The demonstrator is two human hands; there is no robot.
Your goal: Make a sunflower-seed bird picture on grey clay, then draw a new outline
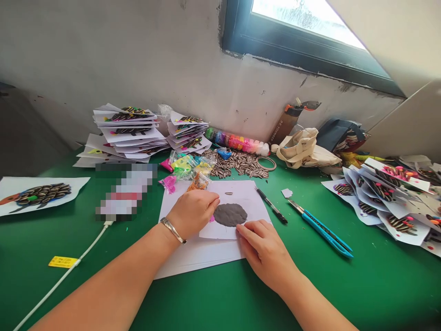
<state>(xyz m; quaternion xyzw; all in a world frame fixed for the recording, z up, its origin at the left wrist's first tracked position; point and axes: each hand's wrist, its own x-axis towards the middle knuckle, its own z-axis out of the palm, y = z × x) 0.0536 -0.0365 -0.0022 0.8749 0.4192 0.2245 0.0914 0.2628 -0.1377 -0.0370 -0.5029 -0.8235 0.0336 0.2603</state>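
A small white sheet lies on larger white paper, bearing a flattened oval of dark grey clay. A bit of pink clay shows at the oval's left edge. My left hand, a silver bangle on its wrist, is closed in a pinch just left of the oval; whatever the fingertips hold is hidden. My right hand rests at the oval's lower right, fingers loosely bent and fingertips touching the sheet and clay edge. One sunflower seed lies above the oval.
Behind are a seed pile, bagged coloured clay and a clay tube pack. A pen and blue cutter lie right. Stacked seed pictures stand back left, more pictures right. A white cable crosses the left.
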